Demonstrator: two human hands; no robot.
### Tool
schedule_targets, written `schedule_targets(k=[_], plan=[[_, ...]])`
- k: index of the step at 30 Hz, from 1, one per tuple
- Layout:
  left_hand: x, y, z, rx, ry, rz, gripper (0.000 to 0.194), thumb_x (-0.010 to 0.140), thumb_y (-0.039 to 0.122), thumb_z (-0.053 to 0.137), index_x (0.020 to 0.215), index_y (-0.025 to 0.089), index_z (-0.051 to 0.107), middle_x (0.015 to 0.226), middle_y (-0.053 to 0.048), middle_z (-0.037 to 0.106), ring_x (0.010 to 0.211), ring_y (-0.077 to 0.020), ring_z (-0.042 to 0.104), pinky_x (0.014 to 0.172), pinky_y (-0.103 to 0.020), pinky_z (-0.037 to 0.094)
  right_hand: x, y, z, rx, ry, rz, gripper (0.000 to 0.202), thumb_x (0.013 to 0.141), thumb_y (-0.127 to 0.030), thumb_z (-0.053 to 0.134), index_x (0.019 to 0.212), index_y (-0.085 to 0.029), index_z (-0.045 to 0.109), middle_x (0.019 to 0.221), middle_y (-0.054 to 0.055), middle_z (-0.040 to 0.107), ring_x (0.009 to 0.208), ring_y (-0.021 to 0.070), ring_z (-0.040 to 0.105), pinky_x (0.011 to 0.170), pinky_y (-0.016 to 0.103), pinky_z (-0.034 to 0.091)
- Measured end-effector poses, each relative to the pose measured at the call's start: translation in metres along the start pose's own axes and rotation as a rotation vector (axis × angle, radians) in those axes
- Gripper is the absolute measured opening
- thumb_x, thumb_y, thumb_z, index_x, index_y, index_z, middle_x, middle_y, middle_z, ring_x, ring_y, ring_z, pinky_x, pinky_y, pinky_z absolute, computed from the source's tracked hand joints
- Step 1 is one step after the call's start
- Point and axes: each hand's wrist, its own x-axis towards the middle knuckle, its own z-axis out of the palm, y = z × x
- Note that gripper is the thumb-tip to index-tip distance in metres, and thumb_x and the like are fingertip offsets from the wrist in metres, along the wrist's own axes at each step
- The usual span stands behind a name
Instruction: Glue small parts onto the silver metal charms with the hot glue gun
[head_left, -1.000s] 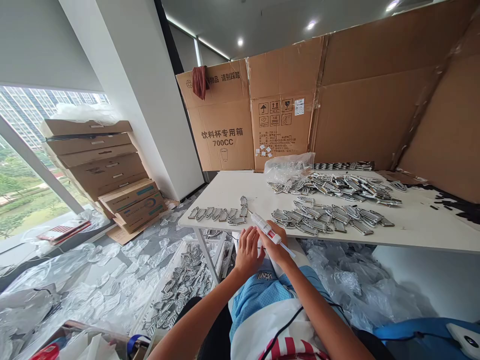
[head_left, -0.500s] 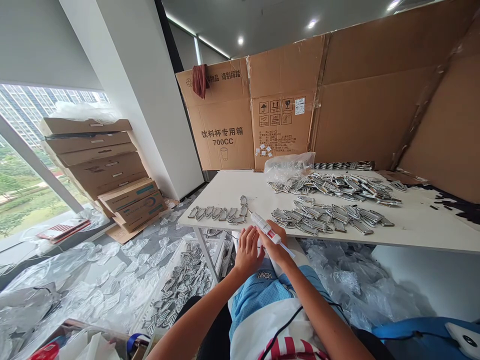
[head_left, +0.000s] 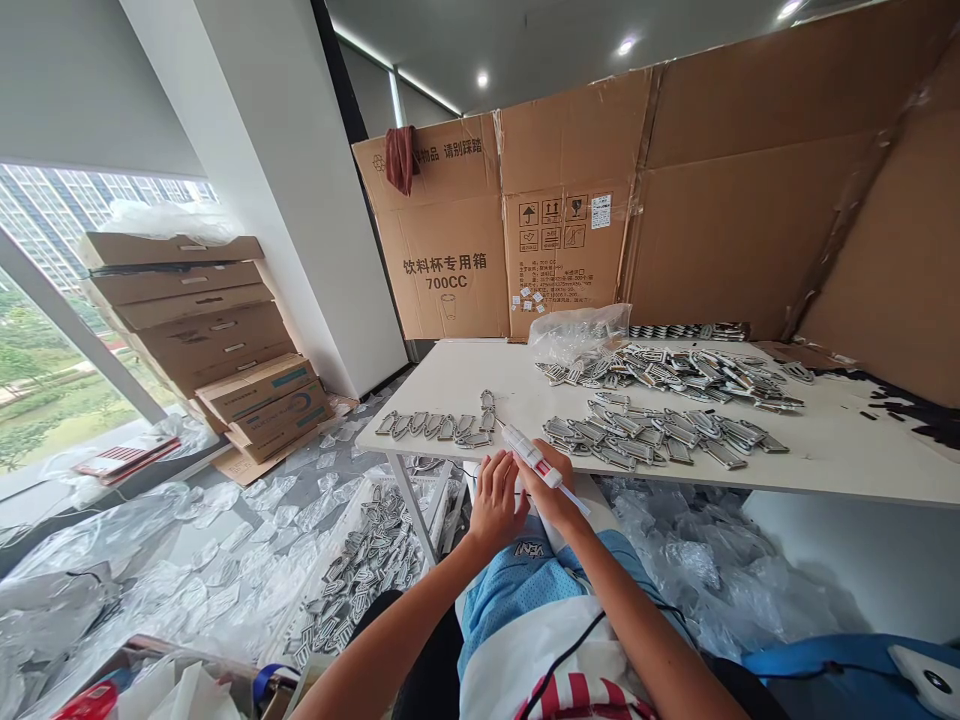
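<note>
My right hand [head_left: 553, 492] is closed around a white and red glue gun [head_left: 531, 457], a pale stick jutting from its rear. The thin nozzle points up and left toward the metal buckle-like pieces [head_left: 474, 438] at the end of a row near the table's front left edge. Beside the gun, my left hand [head_left: 495, 498] has its fingers stretched out, with nothing visible in it. Its fingertips lie close to my right hand; whether they touch is unclear. Right of the gun is a pile of similar metal pieces [head_left: 637, 435].
A larger heap of pieces [head_left: 667, 372] lies farther back on the white table [head_left: 465, 370], beside a clear plastic bag [head_left: 577, 335]. Cardboard panels [head_left: 570, 200] stand behind. A crate of pieces [head_left: 367, 560] sits below left, among plastic bags [head_left: 247, 530] on the floor.
</note>
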Motion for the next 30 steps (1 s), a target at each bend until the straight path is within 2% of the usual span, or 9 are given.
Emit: schedule_targets(k=[6, 12, 30], plan=[[0.0001, 0.0, -0.0002, 0.002, -0.021, -0.009, 0.092, 0.103, 0.019, 0.062, 0.184, 0.018, 0.018, 0.157, -0.021, 0.066, 0.154, -0.0398, 0.06, 0.129, -0.068, 0.05, -0.0009, 0.0021, 0.0013, 0.012, 0.015, -0.006, 0.038, 0.107, -0.048, 0.064, 0.076, -0.03, 0.051, 0.072, -0.001, 0.058, 0.067, 0.022, 0.055, 0.067, 0.037, 0.044], [0.0001, -0.0002, 0.0002, -0.003, -0.004, 0.009, 0.092, 0.101, 0.018, 0.064, 0.182, 0.013, 0.022, 0.156, -0.023, 0.067, 0.156, -0.0397, 0.057, 0.13, -0.067, 0.05, -0.0018, 0.0019, 0.0017, 0.013, 0.017, -0.014, 0.037, 0.108, -0.047, 0.063, 0.077, -0.03, 0.05, 0.073, -0.001, 0.058, 0.068, 0.0223, 0.055, 0.067, 0.038, 0.044], [-0.0007, 0.0, 0.0007, -0.008, -0.014, 0.0, 0.085, 0.103, 0.018, 0.063, 0.18, 0.014, 0.027, 0.156, -0.023, 0.066, 0.157, -0.0395, 0.057, 0.13, -0.068, 0.05, -0.0021, 0.0008, 0.0007, -0.045, 0.018, -0.041, 0.037, 0.109, -0.043, 0.061, 0.077, -0.03, 0.05, 0.075, 0.0, 0.06, 0.069, 0.0224, 0.056, 0.068, 0.039, 0.041]])
